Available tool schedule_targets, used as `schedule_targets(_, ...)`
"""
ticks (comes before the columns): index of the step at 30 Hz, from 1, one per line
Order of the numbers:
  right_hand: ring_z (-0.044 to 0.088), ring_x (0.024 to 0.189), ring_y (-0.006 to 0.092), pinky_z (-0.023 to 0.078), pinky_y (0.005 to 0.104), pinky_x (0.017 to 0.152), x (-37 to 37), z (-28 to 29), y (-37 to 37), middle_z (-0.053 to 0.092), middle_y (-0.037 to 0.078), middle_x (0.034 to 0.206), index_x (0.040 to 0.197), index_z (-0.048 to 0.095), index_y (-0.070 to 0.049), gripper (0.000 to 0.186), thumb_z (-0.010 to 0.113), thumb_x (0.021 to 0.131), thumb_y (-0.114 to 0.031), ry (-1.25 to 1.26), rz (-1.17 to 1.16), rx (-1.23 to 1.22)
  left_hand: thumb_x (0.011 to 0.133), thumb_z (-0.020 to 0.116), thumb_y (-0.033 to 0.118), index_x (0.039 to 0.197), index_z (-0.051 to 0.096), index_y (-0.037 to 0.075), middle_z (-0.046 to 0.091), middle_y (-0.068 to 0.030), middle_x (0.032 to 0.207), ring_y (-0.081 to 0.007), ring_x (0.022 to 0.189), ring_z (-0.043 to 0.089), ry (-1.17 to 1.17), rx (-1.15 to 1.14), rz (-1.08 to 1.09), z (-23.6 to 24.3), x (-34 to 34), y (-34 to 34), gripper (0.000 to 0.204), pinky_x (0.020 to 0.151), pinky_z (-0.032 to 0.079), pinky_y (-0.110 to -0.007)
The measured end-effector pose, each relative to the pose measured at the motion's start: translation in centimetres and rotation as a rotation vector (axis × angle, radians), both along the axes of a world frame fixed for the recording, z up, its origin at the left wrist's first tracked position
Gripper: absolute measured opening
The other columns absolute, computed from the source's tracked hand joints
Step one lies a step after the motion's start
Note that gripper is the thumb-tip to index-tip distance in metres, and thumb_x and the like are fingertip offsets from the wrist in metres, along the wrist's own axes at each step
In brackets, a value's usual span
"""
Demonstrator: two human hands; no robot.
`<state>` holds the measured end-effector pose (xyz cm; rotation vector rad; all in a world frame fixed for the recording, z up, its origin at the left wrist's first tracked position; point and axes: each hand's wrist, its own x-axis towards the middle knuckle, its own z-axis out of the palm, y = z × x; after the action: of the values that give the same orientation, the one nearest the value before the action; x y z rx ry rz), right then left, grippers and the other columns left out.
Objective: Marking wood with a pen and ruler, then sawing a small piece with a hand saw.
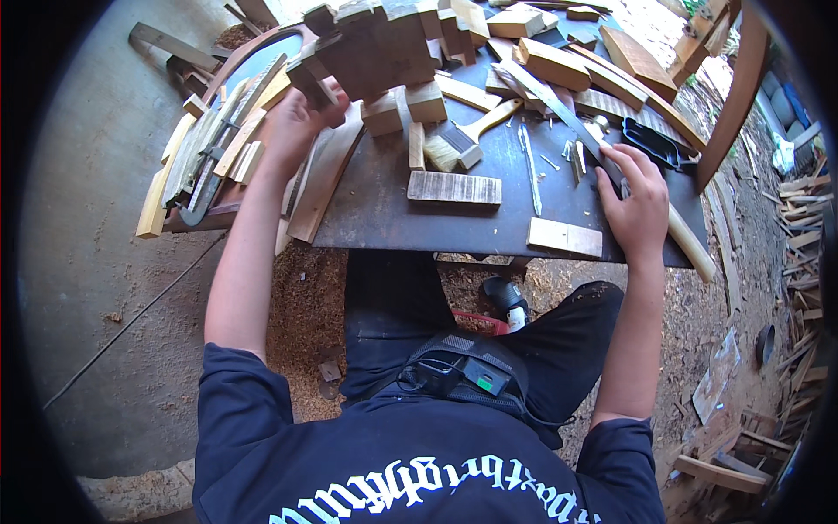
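Note:
My left hand [305, 127] grips the lower left end of a wooden assembly [371, 57] with stepped blocks, standing at the back of the dark tabletop [367, 210]. My right hand [630, 188] has its fingers curled over a long flat strip [554, 96], with a pale wooden handle [690, 244] extending below the hand. Between my hands lie a paintbrush [454, 148], a streaked wooden block [454, 187], a thin white stick [529, 170] and small nails [550, 162]. A pale block [564, 237] rests at the front edge.
Wood pieces [594, 65] crowd the back of the table. At left are clamped boards [223, 157]; at right, a black plastic object [655, 144] and an upright wooden post [733, 96]. Wood scraps [803, 262] are piled beyond it. A cable [140, 306] crosses the left floor.

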<state>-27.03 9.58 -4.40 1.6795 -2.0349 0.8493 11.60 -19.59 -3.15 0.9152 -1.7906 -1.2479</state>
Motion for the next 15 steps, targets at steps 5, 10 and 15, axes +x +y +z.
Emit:
schedule_targets(5,0.067,0.107,0.0287,0.051,0.0421,0.092,-0.2,-0.4,0.1,0.071,0.006,0.118,0.118,0.075,-0.016,0.029,0.073,0.09,-0.022,0.014,-0.001,-0.017,0.096,0.078,0.021,0.124,0.068,0.004,0.076,-0.007,0.112,-0.0171,0.105,0.073,0.141,-0.103,-0.025,3.4,-0.3,0.9,0.035,0.087,0.059,-0.032)
schedule_targets(10,0.067,0.106,0.0288,0.051,0.0428,0.093,-0.5,-0.5,0.2,0.071,0.007,0.118,0.119,0.074,-0.017,0.029,0.072,0.09,-0.022,-0.003,0.009,-0.019,0.094,0.08,0.024,0.122,0.071,0.007,0.077,-0.0045,0.109,-0.0152,0.1,0.074,0.088,-0.092,0.127,4.5,-0.9,3.2,0.033,0.081,0.059,-0.029)
schedule_targets(15,0.067,0.108,0.0289,0.051,0.0423,0.094,-0.5,-0.8,0.1,0.072,0.007,0.118,0.118,0.075,-0.016,0.029,0.072,0.09,-0.022,-0.013,0.004,-0.015,0.095,0.079,0.021,0.119,0.071,0.006,0.076,-0.0051,0.109,-0.0173,0.101,0.074,0.098,-0.122,0.268,4.4,-0.4,3.1,0.03,0.085,0.06,-0.035)
